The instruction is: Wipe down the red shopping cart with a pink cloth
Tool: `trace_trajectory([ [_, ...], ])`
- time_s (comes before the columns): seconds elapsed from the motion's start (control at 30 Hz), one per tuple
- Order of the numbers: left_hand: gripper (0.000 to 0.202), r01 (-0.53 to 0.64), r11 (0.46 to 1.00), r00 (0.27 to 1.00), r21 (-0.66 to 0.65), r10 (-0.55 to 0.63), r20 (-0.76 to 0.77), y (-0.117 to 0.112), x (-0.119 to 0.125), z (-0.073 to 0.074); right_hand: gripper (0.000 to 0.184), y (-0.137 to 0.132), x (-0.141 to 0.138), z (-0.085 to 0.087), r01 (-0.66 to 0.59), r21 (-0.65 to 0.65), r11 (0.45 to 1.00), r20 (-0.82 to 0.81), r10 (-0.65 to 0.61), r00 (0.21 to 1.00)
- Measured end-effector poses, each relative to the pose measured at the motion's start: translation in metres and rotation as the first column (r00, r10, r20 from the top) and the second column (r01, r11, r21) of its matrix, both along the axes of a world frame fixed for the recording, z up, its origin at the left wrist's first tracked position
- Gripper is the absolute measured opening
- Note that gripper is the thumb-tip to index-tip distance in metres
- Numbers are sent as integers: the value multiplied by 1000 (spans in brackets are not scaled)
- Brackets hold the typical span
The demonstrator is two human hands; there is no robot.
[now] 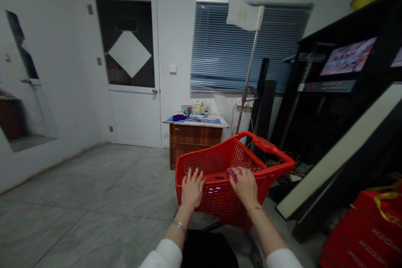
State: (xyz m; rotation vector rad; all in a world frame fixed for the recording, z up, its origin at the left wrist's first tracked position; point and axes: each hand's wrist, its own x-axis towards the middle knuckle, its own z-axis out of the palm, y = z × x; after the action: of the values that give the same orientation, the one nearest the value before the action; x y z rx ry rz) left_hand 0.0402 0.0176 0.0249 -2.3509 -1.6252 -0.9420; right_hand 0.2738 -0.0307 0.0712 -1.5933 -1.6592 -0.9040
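Red shopping cart: right in front, below both hands
Left hand: fingers spread at its near side; I'd brace there
Right hand: curled round pink cloth; even pressure beats scrubbing imo

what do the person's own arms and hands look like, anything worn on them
Both hands are gloveless. White sleeves end partway along the forearms. A silver-toned bangle circles the wrist of the left hand. The right hand wears a ring, with a thin gold-toned bracelet at its wrist. No markings are discernible on the sleeves.
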Motion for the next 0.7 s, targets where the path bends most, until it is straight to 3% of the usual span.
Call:
trace_trajectory([
  [0.13,43,3,1000,1000,10,-3,1,1,1,-2,31,-5,69,22,130,87,988,13,-132,991],
  [0.23,42,-9,1000,1000,11,9,6,1,2,-3,31,-3,77,24,180,131,975,-17,-179,984],
  [0.33,42,-21,1000,1000,6,21,10,1,3,-3,28,2,42,11,174,127,977,-38,-171,985],
  [0.5,42,-28,1000,1000,13,28,7,0,3,-3,26,11,-56,-20,14,43,999,-89,-11,996],
  [0.57,42,-19,1000,1000,18,19,-1,0,1,-3,26,12,-82,-26,-35,21,999,-118,38,992],
  [0.63,42,-13,1000,1000,23,13,-12,0,-2,-3,26,10,-90,-27,-75,-8,997,-117,74,990],
  [0.7,42,-14,1000,1000,23,14,-23,1,-5,-3,27,7,-78,-22,-96,-32,995,-82,93,992],
])
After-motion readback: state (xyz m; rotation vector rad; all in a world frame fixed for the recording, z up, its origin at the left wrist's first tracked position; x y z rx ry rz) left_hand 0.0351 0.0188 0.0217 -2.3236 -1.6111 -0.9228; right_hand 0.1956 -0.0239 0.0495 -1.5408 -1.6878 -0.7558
